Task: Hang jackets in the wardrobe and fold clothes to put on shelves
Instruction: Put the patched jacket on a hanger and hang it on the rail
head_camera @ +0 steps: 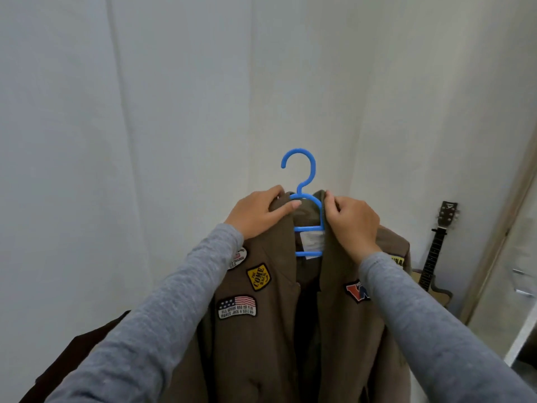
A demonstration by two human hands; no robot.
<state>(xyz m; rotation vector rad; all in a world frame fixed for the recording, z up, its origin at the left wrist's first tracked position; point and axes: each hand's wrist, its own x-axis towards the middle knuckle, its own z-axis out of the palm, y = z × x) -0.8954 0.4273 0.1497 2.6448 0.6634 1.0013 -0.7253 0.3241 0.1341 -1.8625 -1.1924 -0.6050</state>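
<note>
A brown jacket (pixel 270 338) with several sewn patches hangs on a blue plastic hanger (pixel 305 181), held up in front of a white wall. My left hand (pixel 258 213) grips the jacket's left collar and shoulder over the hanger. Fingers of my right hand (pixel 351 222) pinch the right side of the collar beside the hanger's arm. The hanger's hook sticks up free above both hands, caught on nothing. The jacket front hangs open, with a white label visible inside the neck.
An acoustic guitar (pixel 438 251) leans in the right corner. A pale door frame (pixel 499 228) runs along the right edge. A dark garment (pixel 72 353) lies at the lower left, behind my left sleeve.
</note>
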